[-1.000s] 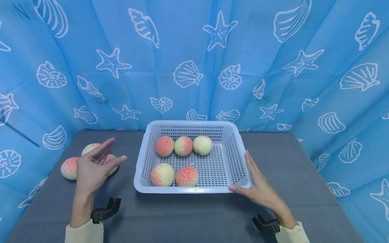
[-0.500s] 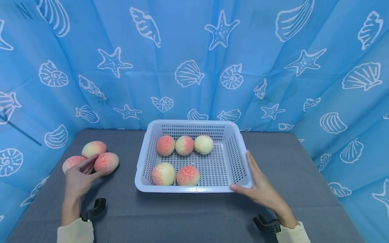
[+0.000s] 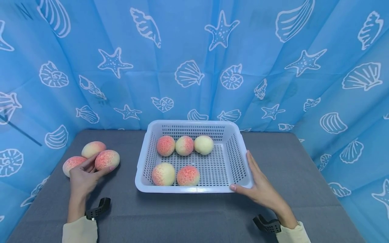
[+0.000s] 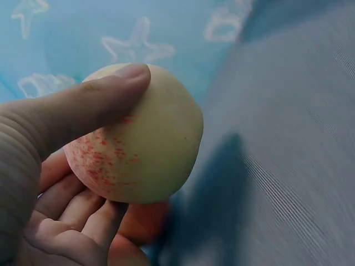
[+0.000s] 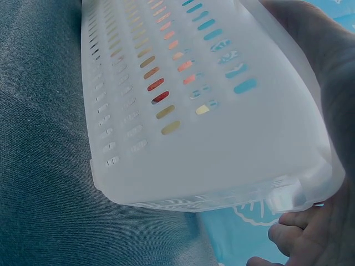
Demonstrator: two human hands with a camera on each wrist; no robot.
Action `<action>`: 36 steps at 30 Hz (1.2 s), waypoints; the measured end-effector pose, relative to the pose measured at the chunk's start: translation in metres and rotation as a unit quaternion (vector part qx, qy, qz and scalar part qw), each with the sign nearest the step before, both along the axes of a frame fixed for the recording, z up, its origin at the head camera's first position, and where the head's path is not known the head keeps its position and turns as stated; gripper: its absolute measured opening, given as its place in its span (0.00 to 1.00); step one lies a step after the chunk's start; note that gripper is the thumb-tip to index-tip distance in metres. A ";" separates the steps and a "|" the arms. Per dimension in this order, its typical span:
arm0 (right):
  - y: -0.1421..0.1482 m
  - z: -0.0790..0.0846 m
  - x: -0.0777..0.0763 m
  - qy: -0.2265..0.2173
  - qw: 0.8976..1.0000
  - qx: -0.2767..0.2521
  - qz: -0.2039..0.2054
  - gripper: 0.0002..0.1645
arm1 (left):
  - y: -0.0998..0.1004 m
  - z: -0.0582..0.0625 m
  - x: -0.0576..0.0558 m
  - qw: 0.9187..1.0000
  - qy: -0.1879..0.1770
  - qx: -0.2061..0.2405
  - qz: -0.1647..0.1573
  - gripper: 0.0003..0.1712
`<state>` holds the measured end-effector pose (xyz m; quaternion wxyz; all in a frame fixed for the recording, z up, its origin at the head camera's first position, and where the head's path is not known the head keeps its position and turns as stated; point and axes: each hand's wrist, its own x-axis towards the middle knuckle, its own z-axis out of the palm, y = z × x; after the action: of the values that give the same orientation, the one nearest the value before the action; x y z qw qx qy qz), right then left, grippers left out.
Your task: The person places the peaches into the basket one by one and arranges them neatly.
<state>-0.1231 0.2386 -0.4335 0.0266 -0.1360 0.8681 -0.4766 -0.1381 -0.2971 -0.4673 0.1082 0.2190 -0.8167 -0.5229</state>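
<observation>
My left hand grips a pink-and-cream peach at the left of the table, thumb on its near side. In the left wrist view the thumb presses the cream flank of the peach, with curled fingers behind and under it. Two more peaches, one behind and one to the left, lie close to that hand. At mid-table stands a white plastic basket with several peaches inside. My right hand holds its front right corner, thumb on the front rim and fingers along the right side.
Inside the basket, three peaches line the back, including a pale one, and two sit at the front left, one of them pink. A blue shell-print curtain hangs behind the grey-covered table.
My left hand has come down from above the left-hand peaches and taken hold of the right one, which has shifted slightly rightward. My right hand and the basket stay put.
</observation>
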 end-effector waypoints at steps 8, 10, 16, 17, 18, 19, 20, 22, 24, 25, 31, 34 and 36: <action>0.001 0.002 0.002 -0.001 1.000 -0.007 -0.002 0.77 | 0.026 0.046 0.005 0.989 0.130 0.063 -0.017 0.46; 0.001 0.004 0.003 -0.001 1.000 -0.008 -0.004 0.77 | 0.040 0.056 0.006 0.981 0.168 0.086 -0.039 0.45; 0.003 0.004 0.004 0.004 1.000 -0.008 -0.002 0.77 | 0.097 0.071 0.005 0.949 0.242 0.080 -0.183 0.43; 0.003 0.003 0.003 0.005 1.000 -0.008 -0.001 0.77 | 0.108 0.071 0.005 0.942 0.251 0.078 -0.208 0.43; 0.003 0.002 0.003 0.007 1.000 -0.007 0.000 0.77 | 0.119 0.071 0.005 0.937 0.254 0.081 -0.228 0.43; 0.003 0.001 0.003 0.008 1.000 -0.006 0.001 0.77 | 0.130 0.070 0.005 0.931 0.254 0.088 -0.247 0.44; 0.002 0.001 0.003 0.007 1.000 -0.005 0.000 0.77 | 0.141 0.070 0.005 0.927 0.250 0.099 -0.262 0.44; 0.001 0.000 0.002 0.004 1.000 -0.003 -0.002 0.77 | 0.163 0.068 0.005 0.922 0.233 0.120 -0.286 0.44; 0.000 0.000 0.002 0.000 1.000 -0.005 -0.005 0.78 | 0.184 0.066 0.005 0.920 0.204 0.147 -0.302 0.44; 0.000 0.000 0.002 -0.001 1.000 -0.006 -0.006 0.78 | 0.194 0.065 0.004 0.918 0.189 0.157 -0.311 0.44; 0.000 0.000 0.001 -0.003 1.000 -0.006 -0.011 0.78 | 0.247 0.060 -0.005 0.899 0.132 0.160 -0.385 0.41; 0.001 -0.001 0.001 -0.002 1.000 0.003 -0.012 0.77 | 0.264 0.059 -0.010 0.888 0.113 0.138 -0.424 0.40; 0.002 -0.001 0.001 -0.002 1.000 0.005 -0.011 0.77 | 0.272 0.058 -0.013 0.884 0.097 0.118 -0.442 0.40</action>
<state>-0.1222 0.2403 -0.4347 0.0242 -0.1253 0.8719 -0.4728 -0.1508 -0.0254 -0.4096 -0.0815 -0.2052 -0.7465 -0.6277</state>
